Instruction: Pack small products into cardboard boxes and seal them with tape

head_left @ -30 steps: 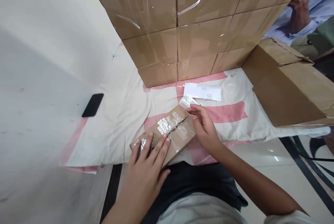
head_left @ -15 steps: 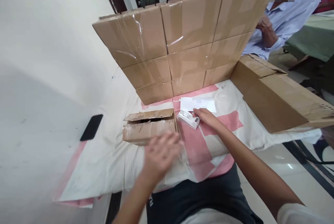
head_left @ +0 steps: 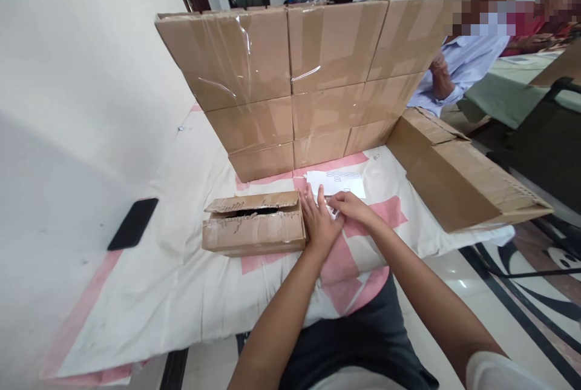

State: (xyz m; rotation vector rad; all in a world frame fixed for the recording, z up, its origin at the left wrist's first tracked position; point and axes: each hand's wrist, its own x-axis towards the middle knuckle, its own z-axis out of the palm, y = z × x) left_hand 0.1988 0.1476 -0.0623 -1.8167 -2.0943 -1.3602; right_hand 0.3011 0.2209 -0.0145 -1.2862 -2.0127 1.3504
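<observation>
A small white plastic device (head_left: 334, 212) lies on the cloth, mostly covered by my hands. My left hand (head_left: 321, 223) rests over its left part with fingers stretched out and spread. Beside it, the fingers of my right hand (head_left: 353, 206) are pinched together at the device's far edge; what they hold, if anything, is hidden. Just behind both hands lies a white sheet of paper (head_left: 349, 181) printed with small boxes. Close to the left of my left hand sits a small cardboard box (head_left: 254, 235), its top slit partly gaping.
A tall wall of taped cardboard boxes (head_left: 327, 99) stands at the back. An open cardboard carton (head_left: 447, 187) is on the right. A black phone (head_left: 133, 223) lies at the left on the cloth (head_left: 172, 293). Another person's arm (head_left: 442, 81) shows behind the boxes.
My left hand has moved right, from in front of the small cardboard box onto the white device. My right hand stays at the device. The camera view has shifted slightly.
</observation>
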